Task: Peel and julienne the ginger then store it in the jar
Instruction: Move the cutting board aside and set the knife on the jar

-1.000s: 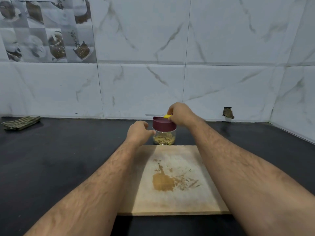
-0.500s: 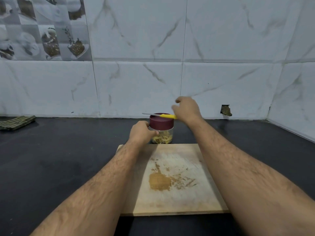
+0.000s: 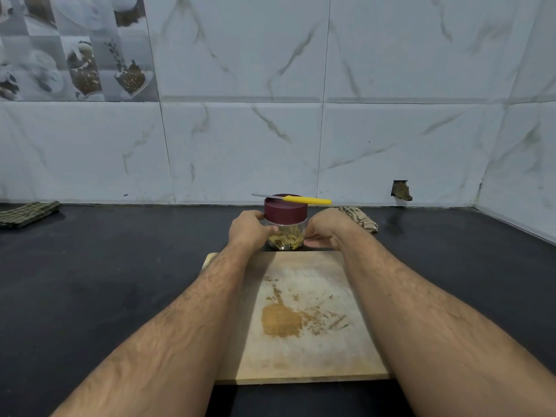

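A: Holding the jar (image 3: 285, 233) from both sides: left hand (image 3: 248, 231) and right hand (image 3: 323, 233) wrapped round the glass, just beyond the far edge of the cutting board (image 3: 301, 320).

B: Ginger location?

A: Inside the jar as strips (image 3: 285, 239), under the closed maroon lid (image 3: 285, 210). Knife (image 3: 296, 199) lying flat across that lid.

B: Step in hand?

A: Storage, seemingly the final stage. Only stains on the board.

B: Next move?

A: Probably shifting the jar. Keep level, or remove knife first; otherwise likely to slide off.
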`<state>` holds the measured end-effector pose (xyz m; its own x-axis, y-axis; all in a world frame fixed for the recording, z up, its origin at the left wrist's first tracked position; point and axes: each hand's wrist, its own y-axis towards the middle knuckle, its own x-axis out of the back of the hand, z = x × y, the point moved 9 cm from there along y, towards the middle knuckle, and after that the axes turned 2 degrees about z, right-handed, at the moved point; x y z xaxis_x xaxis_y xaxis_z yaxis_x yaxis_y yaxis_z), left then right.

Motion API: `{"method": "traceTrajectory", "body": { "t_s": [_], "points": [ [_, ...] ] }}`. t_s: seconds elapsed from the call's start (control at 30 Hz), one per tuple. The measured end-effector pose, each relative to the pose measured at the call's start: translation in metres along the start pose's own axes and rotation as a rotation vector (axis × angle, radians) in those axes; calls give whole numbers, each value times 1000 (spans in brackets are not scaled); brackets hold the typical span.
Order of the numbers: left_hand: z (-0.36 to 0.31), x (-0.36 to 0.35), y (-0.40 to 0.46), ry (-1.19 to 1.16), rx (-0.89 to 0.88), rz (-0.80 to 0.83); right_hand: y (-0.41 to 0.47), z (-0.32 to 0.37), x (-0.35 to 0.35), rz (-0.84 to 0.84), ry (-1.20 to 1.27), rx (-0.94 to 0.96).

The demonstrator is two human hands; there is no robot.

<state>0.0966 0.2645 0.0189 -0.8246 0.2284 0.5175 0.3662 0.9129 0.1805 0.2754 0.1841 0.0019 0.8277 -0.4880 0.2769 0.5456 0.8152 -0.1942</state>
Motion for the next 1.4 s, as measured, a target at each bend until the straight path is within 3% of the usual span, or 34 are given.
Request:
{"method": "traceTrajectory", "body": {
  "t_s": [0.43,0.57,0.63,0.7,0.87,1.1,1.27,1.4],
  "points": [
    [3,-4,35,32,82,-23,41,25,-4,-35,-172,129],
    [-3,11,24,281,86,-70,33,42,50,-359,-660,292],
    [-7,6,16,320,48,-13,27,42,75,-496,-875,310],
    [-12,-3,6,379,11,76,30,31,92,-528,-990,245],
    [-21,-13,-17,456,-66,110,60,-9,89,-282,-992,57],
    [-28,-10,-43,456,-136,91,29,5,102,-434,-915,222],
    [-32,2,-70,448,-171,89,-21,27,119,-504,-585,300],
    [-28,18,-100,456,-173,84,-81,49,114,-458,-498,370]
  ]
}}
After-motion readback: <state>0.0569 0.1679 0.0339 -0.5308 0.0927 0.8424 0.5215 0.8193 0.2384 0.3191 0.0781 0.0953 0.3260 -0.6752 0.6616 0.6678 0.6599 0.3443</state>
